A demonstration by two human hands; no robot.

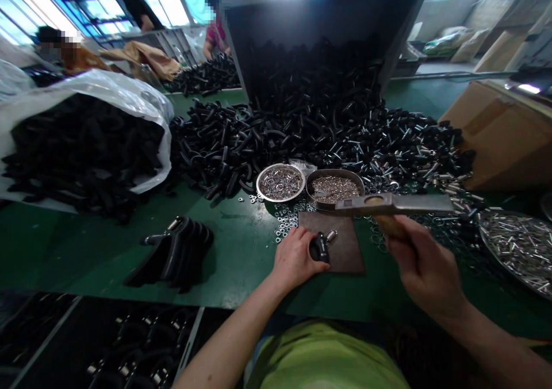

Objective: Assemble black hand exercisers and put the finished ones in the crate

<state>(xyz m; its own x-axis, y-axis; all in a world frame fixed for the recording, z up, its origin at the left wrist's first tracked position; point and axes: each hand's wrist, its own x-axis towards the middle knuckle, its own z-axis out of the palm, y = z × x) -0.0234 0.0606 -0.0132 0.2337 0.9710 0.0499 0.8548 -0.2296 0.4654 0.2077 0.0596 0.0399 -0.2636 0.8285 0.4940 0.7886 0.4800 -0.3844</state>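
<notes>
My left hand (297, 257) is closed around a small black part (319, 247), holding it on a dark square plate (347, 251). A metal spring (331, 236) sticks out at the part's upper right. My right hand (425, 262) grips a hammer (392, 205) by its wooden handle, with the steel head raised above the plate's right side. Small nuts (287, 219) lie scattered just beyond my left hand. Behind the plate stand a round metal bowl (259, 188) of washers and an oval tin (361, 185) of tiny metal pieces.
A heap of black curved parts (302, 124) spills from a large grey bin (328, 15). Stacked black parts (172, 254) stand at left, near a plastic bag (125, 90). At right are a cardboard box (504, 130) and a tray of pins (517, 245). Several people work behind.
</notes>
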